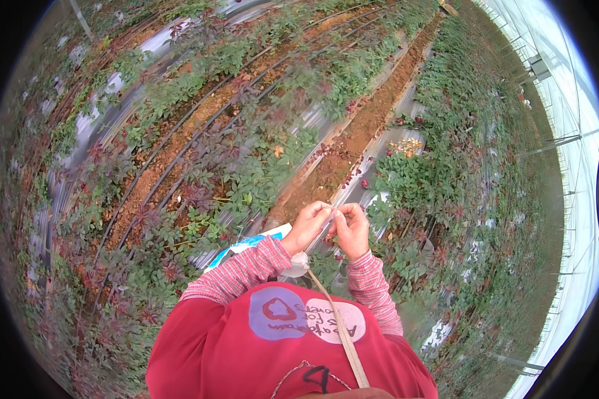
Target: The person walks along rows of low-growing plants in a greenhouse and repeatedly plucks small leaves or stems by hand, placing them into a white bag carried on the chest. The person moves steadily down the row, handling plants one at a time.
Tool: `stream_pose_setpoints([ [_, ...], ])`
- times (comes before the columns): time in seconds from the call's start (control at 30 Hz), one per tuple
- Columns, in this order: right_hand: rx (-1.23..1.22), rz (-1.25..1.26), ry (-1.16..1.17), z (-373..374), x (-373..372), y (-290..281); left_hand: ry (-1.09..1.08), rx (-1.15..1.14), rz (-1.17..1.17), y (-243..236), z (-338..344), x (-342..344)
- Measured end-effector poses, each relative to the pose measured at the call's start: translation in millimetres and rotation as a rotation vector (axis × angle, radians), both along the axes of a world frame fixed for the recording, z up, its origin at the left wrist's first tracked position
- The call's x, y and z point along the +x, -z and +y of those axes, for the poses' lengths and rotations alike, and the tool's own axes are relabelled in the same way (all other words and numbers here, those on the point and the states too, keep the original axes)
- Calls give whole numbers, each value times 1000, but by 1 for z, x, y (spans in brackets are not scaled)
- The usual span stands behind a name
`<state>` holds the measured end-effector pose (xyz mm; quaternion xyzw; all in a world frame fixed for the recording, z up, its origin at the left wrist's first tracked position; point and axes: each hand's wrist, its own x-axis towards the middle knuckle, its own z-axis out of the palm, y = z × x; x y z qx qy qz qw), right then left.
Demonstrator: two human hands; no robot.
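Note:
My left hand (308,225) and my right hand (353,227) meet in front of my chest, fingertips pinched together on a small pale thing (331,214) between them; it is too small to identify. Both forearms wear pink checked sleeves over a red top. A white and blue bag (246,245) hangs by my left forearm, partly hidden by the sleeve. A tan strap (339,326) runs across my chest. Rose plants (419,179) with dark red buds stand just beyond my hands.
Long rows of rose bushes (246,133) run away from me in brown soil beds with black drip lines (180,159). A narrow soil path (366,126) leads ahead. Silver ground sheeting lies between beds. The greenhouse's clear wall and posts (566,139) are at right.

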<state>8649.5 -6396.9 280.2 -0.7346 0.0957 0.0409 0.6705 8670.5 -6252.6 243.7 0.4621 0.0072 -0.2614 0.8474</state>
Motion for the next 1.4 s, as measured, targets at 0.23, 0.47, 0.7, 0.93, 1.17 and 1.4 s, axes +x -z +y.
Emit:
stream_pose_setpoints([
  [0.23,43,71,0,-51,112,-4,38,179,-387,5,-32,123],
  [0.47,118,97,169,-109,181,-30,164,277,-451,-36,-91,218],
  [0.7,144,-2,207,-186,257,-11,143,198,-350,-22,-185,306],
  [0.93,238,-7,127,-295,367,10,270,206,-250,-4,-279,425],
  [1.17,242,-8,70,-423,468,-20,339,225,-305,-29,-401,535],
  [1.4,273,59,79,-518,535,-14,635,164,-70,-38,-490,628],
])
